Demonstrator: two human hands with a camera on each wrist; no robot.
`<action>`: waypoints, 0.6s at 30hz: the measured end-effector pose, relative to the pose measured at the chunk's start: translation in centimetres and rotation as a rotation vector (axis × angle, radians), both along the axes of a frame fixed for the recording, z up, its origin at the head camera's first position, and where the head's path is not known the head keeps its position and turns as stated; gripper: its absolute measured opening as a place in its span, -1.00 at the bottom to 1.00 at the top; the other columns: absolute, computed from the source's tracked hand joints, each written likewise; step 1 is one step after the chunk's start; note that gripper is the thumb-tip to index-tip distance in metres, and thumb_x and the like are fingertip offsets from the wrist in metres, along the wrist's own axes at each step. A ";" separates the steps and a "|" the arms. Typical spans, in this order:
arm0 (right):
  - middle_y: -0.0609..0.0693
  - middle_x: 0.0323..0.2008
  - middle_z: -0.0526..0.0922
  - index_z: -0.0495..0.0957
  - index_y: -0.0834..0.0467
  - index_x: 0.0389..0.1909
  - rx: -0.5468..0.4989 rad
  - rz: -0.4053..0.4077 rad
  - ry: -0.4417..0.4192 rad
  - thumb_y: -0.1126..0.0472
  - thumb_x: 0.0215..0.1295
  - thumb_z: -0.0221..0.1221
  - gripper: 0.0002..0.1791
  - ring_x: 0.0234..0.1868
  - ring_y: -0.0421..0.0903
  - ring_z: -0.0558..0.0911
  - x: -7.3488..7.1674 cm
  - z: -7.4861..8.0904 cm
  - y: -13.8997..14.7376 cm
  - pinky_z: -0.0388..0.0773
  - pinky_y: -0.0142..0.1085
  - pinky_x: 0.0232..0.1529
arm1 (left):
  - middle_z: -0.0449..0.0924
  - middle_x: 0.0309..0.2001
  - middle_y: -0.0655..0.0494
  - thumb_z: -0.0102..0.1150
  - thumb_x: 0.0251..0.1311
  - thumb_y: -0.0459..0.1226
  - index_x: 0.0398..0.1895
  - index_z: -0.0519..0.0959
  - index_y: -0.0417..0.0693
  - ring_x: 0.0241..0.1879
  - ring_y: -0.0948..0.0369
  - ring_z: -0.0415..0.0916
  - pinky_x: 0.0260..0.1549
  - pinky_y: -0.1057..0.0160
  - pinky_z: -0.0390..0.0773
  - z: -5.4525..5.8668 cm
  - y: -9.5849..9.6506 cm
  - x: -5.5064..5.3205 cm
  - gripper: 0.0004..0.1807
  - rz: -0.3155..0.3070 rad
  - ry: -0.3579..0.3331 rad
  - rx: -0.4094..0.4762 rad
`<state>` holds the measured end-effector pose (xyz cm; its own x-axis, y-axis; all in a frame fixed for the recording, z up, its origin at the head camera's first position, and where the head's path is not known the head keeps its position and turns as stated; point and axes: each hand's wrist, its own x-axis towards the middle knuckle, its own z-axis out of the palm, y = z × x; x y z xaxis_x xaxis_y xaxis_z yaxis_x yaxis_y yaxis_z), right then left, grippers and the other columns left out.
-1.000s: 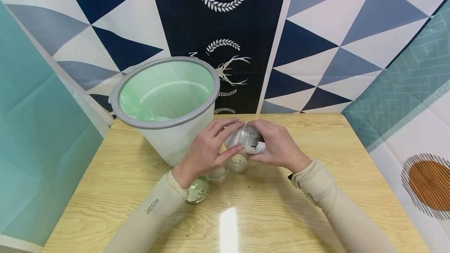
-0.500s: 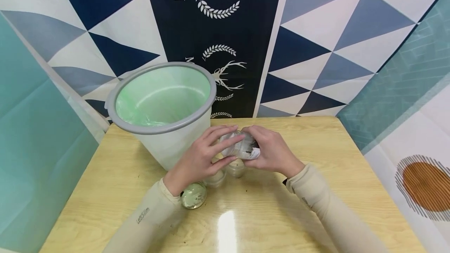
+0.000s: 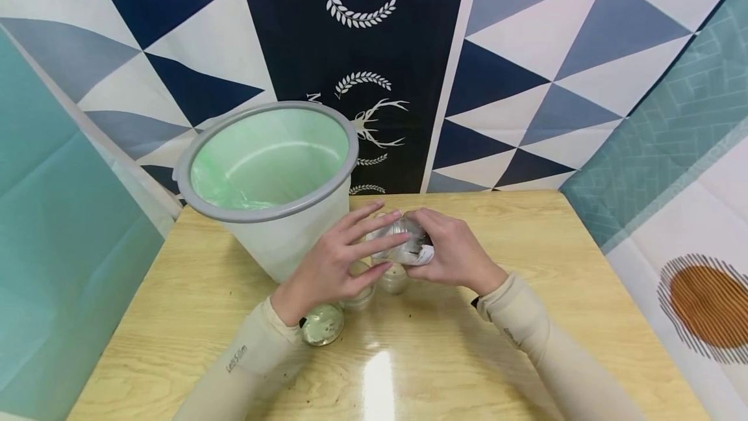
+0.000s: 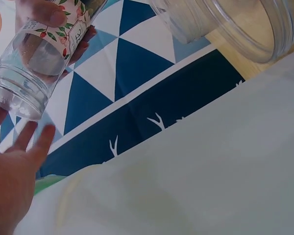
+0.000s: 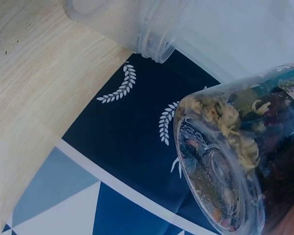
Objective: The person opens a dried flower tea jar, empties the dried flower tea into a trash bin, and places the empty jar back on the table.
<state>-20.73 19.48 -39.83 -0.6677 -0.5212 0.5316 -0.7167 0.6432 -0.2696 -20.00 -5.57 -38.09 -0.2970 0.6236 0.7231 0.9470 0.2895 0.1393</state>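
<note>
A clear plastic jar [image 3: 403, 247] is held tilted by my right hand [image 3: 452, 249], its lid end toward the left. Its label shows red flowers and green leaves in the left wrist view. Dried yellowish flowers and dark bits fill the base of the jar [image 5: 225, 147] in the right wrist view. My left hand [image 3: 336, 262] has its fingers spread and extended around the clear lid end [image 4: 19, 93]; fingertips are at or very near it. Below the hands stand two clear jars, one jar [image 3: 394, 279] partly under the held one, another jar [image 3: 358, 297] partly behind my left hand.
A white bucket [image 3: 274, 245] with a grey rim and green inside stands at the table's back left. A round pale-green lidded container or lid [image 3: 323, 325] is by my left wrist. Small dark crumbs dot the wooden table [image 3: 467, 356]. Patterned cloth hangs behind.
The left fingers have spread and straightened from around the lid end. The jar in my right hand has moved little; the head view has shifted slightly.
</note>
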 end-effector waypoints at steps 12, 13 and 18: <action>-0.03 -0.14 0.70 0.54 0.14 0.11 0.048 -0.019 -0.011 0.05 -0.32 0.60 -0.17 -0.24 -0.13 0.67 0.2 0.2 -0.1 0.69 -0.17 -0.24 | 0.63 0.20 -0.05 0.22 0.41 0.07 0.31 0.59 -0.01 0.13 0.04 0.63 0.11 0.13 0.66 -0.1 0.6 0.1 -0.46 0.178 -0.049 0.028; -0.03 -0.15 0.69 0.54 0.14 0.10 0.051 -0.018 -0.008 0.05 -0.32 0.60 -0.17 -0.24 -0.13 0.67 0.1 0.1 -0.1 0.69 -0.17 -0.25 | 0.64 0.19 -0.05 0.15 0.45 0.11 0.31 0.59 -0.03 0.13 0.05 0.64 0.12 0.12 0.66 -0.1 0.6 0.1 -0.44 0.196 -0.054 0.022; -0.01 -0.16 0.69 0.53 0.15 0.12 0.062 -0.005 0.004 0.05 -0.32 0.60 -0.15 -0.25 -0.11 0.67 0.0 0.0 -0.3 0.70 -0.17 -0.25 | 0.55 0.29 -0.07 -0.21 0.52 0.29 0.40 0.51 0.02 0.24 0.02 0.57 0.24 0.06 0.60 -0.1 0.5 0.2 -0.28 0.227 -0.079 -0.013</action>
<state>-20.77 19.23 -39.83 -0.6679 -0.5500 0.5014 -0.7148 0.6618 -0.2261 -19.82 -5.03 -38.20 -0.4860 0.5438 0.6841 0.8438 0.4958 0.2053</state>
